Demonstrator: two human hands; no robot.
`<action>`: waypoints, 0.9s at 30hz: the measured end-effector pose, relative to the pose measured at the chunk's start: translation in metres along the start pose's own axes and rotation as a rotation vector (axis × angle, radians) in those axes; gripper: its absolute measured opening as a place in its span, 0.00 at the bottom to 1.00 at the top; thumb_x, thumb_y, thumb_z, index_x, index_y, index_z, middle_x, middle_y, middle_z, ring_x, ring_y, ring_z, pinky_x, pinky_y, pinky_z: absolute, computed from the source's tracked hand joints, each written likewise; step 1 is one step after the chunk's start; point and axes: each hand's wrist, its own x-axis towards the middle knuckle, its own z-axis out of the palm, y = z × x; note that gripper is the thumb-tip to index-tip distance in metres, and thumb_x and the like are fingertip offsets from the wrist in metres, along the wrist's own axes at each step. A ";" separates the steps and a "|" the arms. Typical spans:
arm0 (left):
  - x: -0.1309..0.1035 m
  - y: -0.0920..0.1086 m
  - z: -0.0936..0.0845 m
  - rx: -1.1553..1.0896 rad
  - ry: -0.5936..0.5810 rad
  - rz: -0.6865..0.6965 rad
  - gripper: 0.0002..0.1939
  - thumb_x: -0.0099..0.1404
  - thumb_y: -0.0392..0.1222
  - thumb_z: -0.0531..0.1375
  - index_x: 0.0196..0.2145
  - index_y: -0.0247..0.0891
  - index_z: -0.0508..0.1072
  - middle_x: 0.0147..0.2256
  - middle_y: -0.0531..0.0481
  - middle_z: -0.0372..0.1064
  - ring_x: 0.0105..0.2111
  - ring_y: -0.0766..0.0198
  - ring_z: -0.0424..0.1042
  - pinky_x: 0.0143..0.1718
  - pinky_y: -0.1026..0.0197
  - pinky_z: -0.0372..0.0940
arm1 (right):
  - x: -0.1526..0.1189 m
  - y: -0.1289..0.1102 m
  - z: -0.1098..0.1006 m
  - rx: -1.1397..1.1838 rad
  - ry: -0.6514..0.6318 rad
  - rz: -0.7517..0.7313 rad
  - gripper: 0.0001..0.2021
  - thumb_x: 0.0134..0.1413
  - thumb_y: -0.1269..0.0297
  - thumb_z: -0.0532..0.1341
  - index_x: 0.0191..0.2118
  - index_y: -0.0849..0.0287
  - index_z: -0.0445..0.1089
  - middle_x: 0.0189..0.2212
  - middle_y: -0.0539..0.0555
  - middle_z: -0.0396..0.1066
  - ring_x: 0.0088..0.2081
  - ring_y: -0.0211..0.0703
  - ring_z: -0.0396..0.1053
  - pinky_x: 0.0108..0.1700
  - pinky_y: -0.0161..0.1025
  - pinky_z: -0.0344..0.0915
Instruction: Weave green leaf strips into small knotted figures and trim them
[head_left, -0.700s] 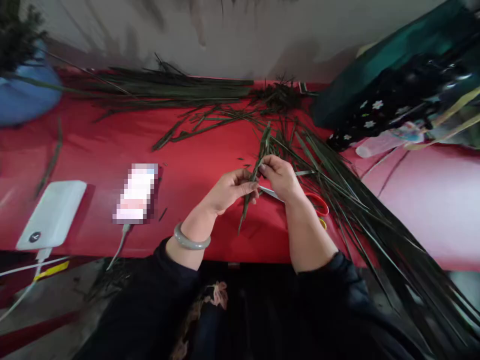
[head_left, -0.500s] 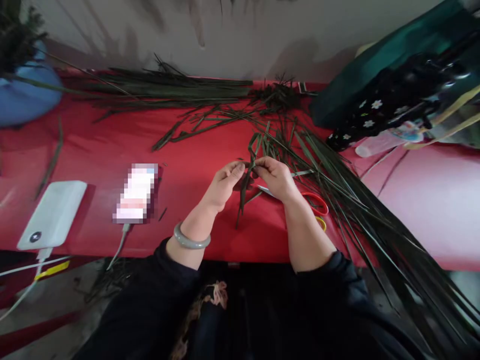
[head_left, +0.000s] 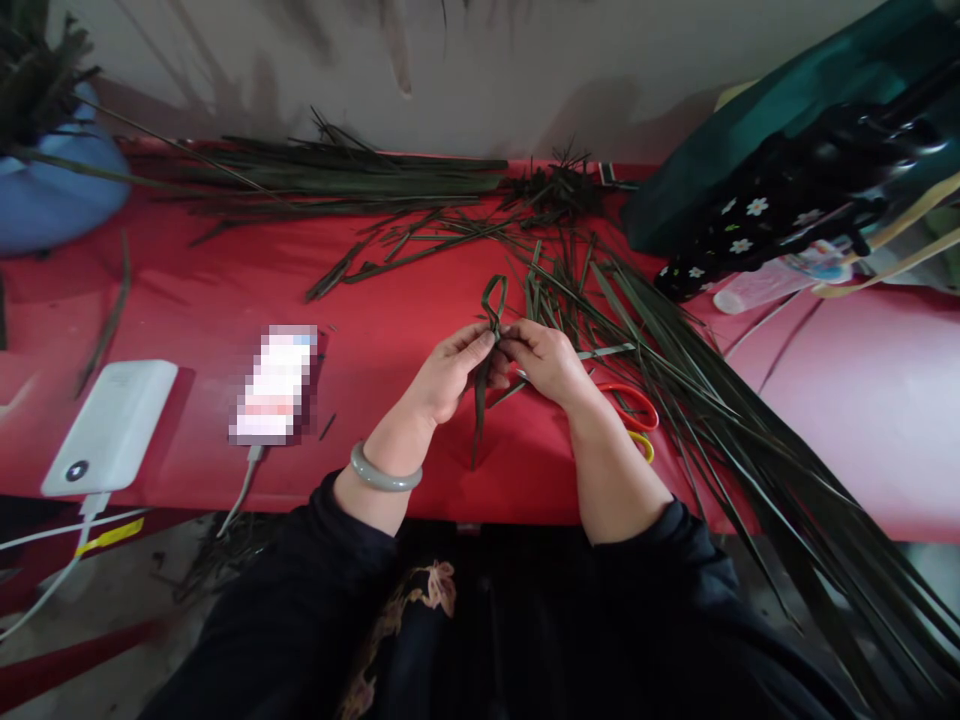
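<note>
Between my hands is a dark green leaf strip [head_left: 493, 295], bent into a narrow loop that rises above the fingers, with loose ends hanging below. My left hand [head_left: 454, 370] pinches it with thumb and fingers from the left. From the right, my right hand [head_left: 546, 358] closes its fingertips on the same strip at the base of the loop. The fingers partly hide the crossing there. Scissors with red and yellow handles [head_left: 634, 405] lie on the red table [head_left: 360, 390], partly covered by my right hand and forearm.
Long leaves [head_left: 697, 390] spread over the right side and hang off the front edge. More leaf strips [head_left: 337, 180] lie along the wall. A phone [head_left: 274, 385] and a white power bank [head_left: 112, 428] sit at left, a blue bag [head_left: 67, 200] behind. A floral umbrella [head_left: 750, 225] rests at right.
The loop above my fingers now looks narrower and more rounded, and stands slightly further left. Both hands have drawn closer together on the strip.
</note>
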 end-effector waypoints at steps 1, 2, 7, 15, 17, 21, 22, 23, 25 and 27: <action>0.000 -0.001 0.001 0.035 0.015 0.025 0.17 0.55 0.49 0.65 0.37 0.35 0.70 0.23 0.53 0.69 0.22 0.70 0.69 0.24 0.66 0.67 | 0.000 0.000 0.000 -0.011 -0.001 0.000 0.06 0.52 0.69 0.56 0.32 0.59 0.71 0.26 0.50 0.73 0.29 0.37 0.69 0.34 0.33 0.62; 0.001 -0.002 0.002 0.070 0.049 0.054 0.17 0.54 0.49 0.65 0.36 0.35 0.70 0.23 0.54 0.68 0.21 0.70 0.69 0.24 0.66 0.67 | 0.000 0.000 0.000 -0.023 -0.002 0.001 0.06 0.52 0.69 0.56 0.32 0.59 0.71 0.26 0.50 0.73 0.29 0.37 0.69 0.34 0.33 0.62; 0.003 -0.006 0.002 0.275 0.244 0.204 0.14 0.57 0.47 0.63 0.35 0.34 0.69 0.24 0.52 0.70 0.22 0.69 0.71 0.24 0.67 0.68 | -0.001 -0.001 0.002 -0.058 0.008 -0.010 0.06 0.52 0.70 0.56 0.32 0.59 0.71 0.29 0.51 0.75 0.32 0.38 0.71 0.36 0.33 0.63; 0.002 -0.007 0.002 0.301 0.212 0.250 0.10 0.59 0.45 0.61 0.32 0.34 0.70 0.24 0.52 0.70 0.21 0.71 0.70 0.22 0.68 0.67 | -0.001 0.001 0.002 -0.081 0.019 -0.011 0.07 0.53 0.69 0.56 0.32 0.58 0.71 0.30 0.52 0.75 0.33 0.39 0.71 0.37 0.34 0.63; 0.002 -0.006 0.003 0.239 0.204 0.227 0.11 0.58 0.46 0.62 0.33 0.34 0.70 0.23 0.52 0.70 0.21 0.71 0.69 0.22 0.68 0.67 | -0.001 0.000 0.001 -0.067 0.018 -0.024 0.07 0.53 0.69 0.55 0.32 0.58 0.71 0.29 0.51 0.74 0.33 0.39 0.71 0.37 0.34 0.63; 0.001 -0.002 0.005 0.166 0.168 0.160 0.14 0.58 0.49 0.60 0.34 0.34 0.71 0.23 0.52 0.70 0.19 0.71 0.68 0.22 0.67 0.66 | -0.002 -0.001 -0.002 -0.053 0.019 -0.030 0.06 0.53 0.68 0.56 0.32 0.59 0.71 0.27 0.51 0.73 0.31 0.38 0.69 0.35 0.34 0.62; 0.001 -0.002 0.005 0.161 0.162 0.144 0.14 0.59 0.49 0.60 0.34 0.34 0.72 0.23 0.51 0.70 0.19 0.72 0.67 0.22 0.67 0.66 | -0.002 -0.001 -0.003 -0.051 0.018 -0.025 0.06 0.53 0.68 0.56 0.31 0.59 0.70 0.27 0.50 0.73 0.30 0.37 0.69 0.35 0.34 0.61; 0.001 -0.001 0.004 0.154 0.161 0.133 0.14 0.59 0.50 0.60 0.33 0.34 0.72 0.24 0.51 0.71 0.19 0.72 0.67 0.22 0.67 0.66 | -0.002 -0.001 -0.003 -0.046 0.016 -0.020 0.06 0.53 0.68 0.55 0.31 0.59 0.70 0.26 0.50 0.73 0.30 0.37 0.69 0.35 0.34 0.61; 0.001 -0.001 0.004 0.126 0.160 0.122 0.14 0.58 0.48 0.60 0.33 0.34 0.72 0.24 0.50 0.71 0.20 0.71 0.68 0.22 0.67 0.66 | -0.001 0.000 -0.003 -0.031 0.019 -0.013 0.07 0.53 0.68 0.55 0.31 0.59 0.70 0.27 0.50 0.73 0.30 0.38 0.69 0.35 0.34 0.61; 0.001 -0.001 0.004 0.089 0.150 0.105 0.13 0.57 0.47 0.61 0.35 0.34 0.72 0.25 0.50 0.72 0.22 0.70 0.70 0.23 0.67 0.67 | -0.001 0.000 -0.003 -0.015 0.040 -0.003 0.06 0.53 0.67 0.56 0.31 0.59 0.70 0.27 0.51 0.73 0.30 0.38 0.69 0.35 0.35 0.61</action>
